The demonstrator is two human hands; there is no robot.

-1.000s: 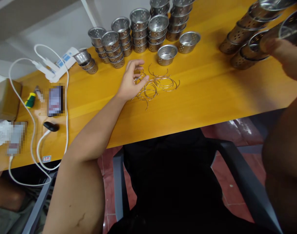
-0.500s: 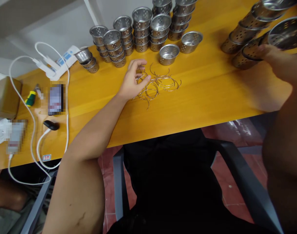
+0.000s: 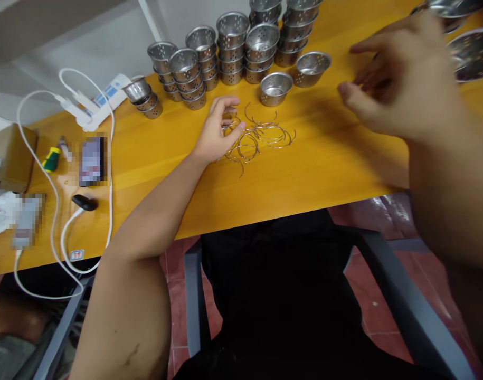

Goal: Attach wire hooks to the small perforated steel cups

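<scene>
My left hand (image 3: 219, 129) rests on the yellow table at the left edge of a loose pile of thin curved wires (image 3: 265, 134), fingers apart and loosely curled, holding nothing visible. My right hand (image 3: 395, 79) is above the table on the right, slightly blurred, its thumb and fingers spread with nothing between them. Two single perforated metal cups, a nearer one (image 3: 275, 89) and one beside it (image 3: 311, 68), sit behind the wires. The right hand and forearm partly hide the metal cups and a wide perforated bowl (image 3: 476, 55) at the far right.
Several stacks of perforated cups (image 3: 231, 47) line the back. On the left lie a power strip (image 3: 106, 100), white cables, a phone (image 3: 92, 161), a green-yellow tool (image 3: 51, 159) and a cardboard box (image 3: 17, 158). Another person's leg (image 3: 15, 316) shows at lower left.
My right hand has moved left, away from the cup stacks at the right, and its fingers are spread. My left hand stays in place by the wires.
</scene>
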